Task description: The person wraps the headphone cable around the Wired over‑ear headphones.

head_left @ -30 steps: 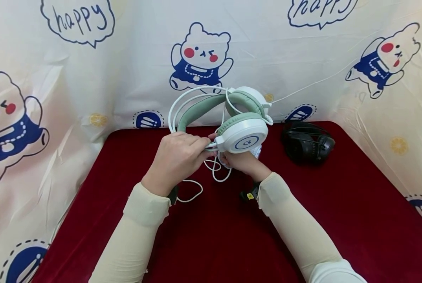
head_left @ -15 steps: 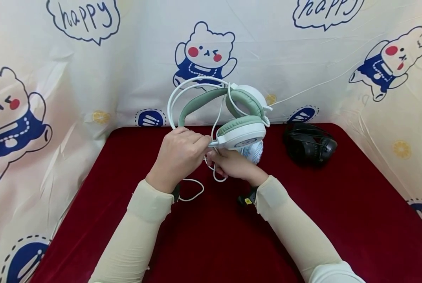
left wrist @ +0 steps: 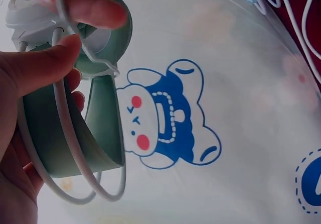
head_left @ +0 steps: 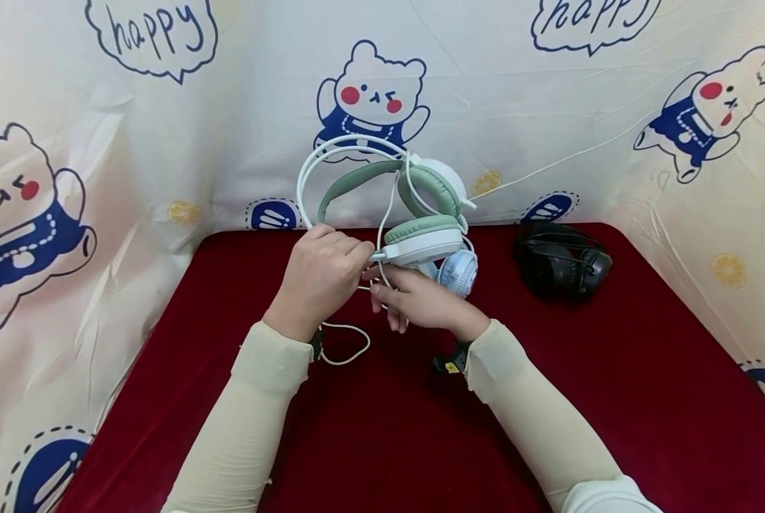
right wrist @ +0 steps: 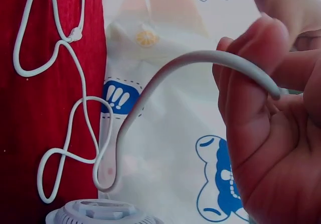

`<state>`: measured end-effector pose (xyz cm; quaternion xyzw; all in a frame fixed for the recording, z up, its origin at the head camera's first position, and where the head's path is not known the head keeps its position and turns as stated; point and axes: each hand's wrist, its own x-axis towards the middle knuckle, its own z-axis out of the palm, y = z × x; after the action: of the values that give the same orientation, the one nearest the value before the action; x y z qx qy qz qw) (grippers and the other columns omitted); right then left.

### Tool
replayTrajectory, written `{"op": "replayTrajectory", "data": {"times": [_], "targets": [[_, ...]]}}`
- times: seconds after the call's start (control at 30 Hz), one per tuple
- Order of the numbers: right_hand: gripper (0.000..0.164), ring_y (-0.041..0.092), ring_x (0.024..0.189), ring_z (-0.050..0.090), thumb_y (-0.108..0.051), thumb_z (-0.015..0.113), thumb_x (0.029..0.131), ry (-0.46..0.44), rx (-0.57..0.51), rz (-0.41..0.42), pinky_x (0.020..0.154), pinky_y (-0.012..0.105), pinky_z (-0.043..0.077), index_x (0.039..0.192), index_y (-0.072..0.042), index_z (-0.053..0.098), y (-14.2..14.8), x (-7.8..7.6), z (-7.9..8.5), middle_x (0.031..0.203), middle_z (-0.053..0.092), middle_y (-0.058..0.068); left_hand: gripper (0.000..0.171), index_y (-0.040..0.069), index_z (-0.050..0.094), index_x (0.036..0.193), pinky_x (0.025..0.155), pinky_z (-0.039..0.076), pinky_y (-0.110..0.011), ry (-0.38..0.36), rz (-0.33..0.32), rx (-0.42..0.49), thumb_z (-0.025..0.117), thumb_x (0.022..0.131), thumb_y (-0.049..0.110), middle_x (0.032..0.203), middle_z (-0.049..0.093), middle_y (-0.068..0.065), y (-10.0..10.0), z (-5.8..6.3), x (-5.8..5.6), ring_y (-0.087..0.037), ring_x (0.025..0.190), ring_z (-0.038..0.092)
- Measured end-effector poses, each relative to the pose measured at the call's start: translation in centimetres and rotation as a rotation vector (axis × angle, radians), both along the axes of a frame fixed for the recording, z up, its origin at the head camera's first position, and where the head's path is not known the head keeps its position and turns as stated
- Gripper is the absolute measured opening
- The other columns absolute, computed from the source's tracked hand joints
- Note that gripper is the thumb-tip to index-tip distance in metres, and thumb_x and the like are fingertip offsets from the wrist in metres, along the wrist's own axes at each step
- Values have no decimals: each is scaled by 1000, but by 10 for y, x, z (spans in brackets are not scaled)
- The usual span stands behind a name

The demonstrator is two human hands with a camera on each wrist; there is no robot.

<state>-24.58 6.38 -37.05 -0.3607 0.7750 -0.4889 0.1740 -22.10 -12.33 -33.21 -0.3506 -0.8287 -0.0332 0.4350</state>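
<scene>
In the head view, my left hand [head_left: 321,278] grips the side of a white headset [head_left: 427,246] with a green padded headband and green ear cushions, holding it up above the table. The left wrist view has the thumb lying along the white headband wires [left wrist: 62,103]. My right hand [head_left: 421,299] is just below the near ear cup. A white headset cable [right wrist: 175,61] runs over its fingers and into the gap by the thumb, where the hand holds it. Part of that hold is hidden. More of the cable hangs in loose loops.
A light-blue and white headset [head_left: 459,273] sits on the red tablecloth [head_left: 395,434] behind my right hand. Black headphones [head_left: 562,262] lie at the back right. A patterned curtain [head_left: 485,85] surrounds the table.
The white headset has shifted slightly left and its near ear cup has tilted. My right hand has come out from under the cup, its fingers loosening, and shows more fully.
</scene>
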Motion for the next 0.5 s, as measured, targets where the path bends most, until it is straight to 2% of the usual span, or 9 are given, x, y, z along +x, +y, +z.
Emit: {"op": "replayTrajectory", "data": {"times": [0.1, 0.3, 0.5], "targets": [[27, 27, 54, 62, -13, 45, 104, -11, 7, 7, 50, 46, 54, 127, 0, 50, 1, 2, 2, 85, 61, 12, 13, 6, 70, 79, 68, 48, -34, -5, 4, -1, 62, 88, 0, 71, 68, -6, -1, -3, -2, -20, 69, 65], [22, 26, 57, 65, -12, 47, 103, -48, 29, 18, 55, 48, 55, 120, 1, 52, 1, 4, 6, 84, 61, 13, 20, 6, 68, 76, 68, 46, -35, 4, -1, 17, 56, 90, -2, 71, 67, -7, -2, -5, -6, -22, 69, 64], [14, 26, 61, 67, -7, 51, 100, -41, 42, 51, 59, 47, 56, 111, 2, 53, 3, 6, 9, 82, 62, 13, 21, 6, 67, 75, 66, 46, -35, 21, 0, 40, 55, 90, -3, 70, 67, -6, -1, -6, -8, -22, 69, 65]]}}
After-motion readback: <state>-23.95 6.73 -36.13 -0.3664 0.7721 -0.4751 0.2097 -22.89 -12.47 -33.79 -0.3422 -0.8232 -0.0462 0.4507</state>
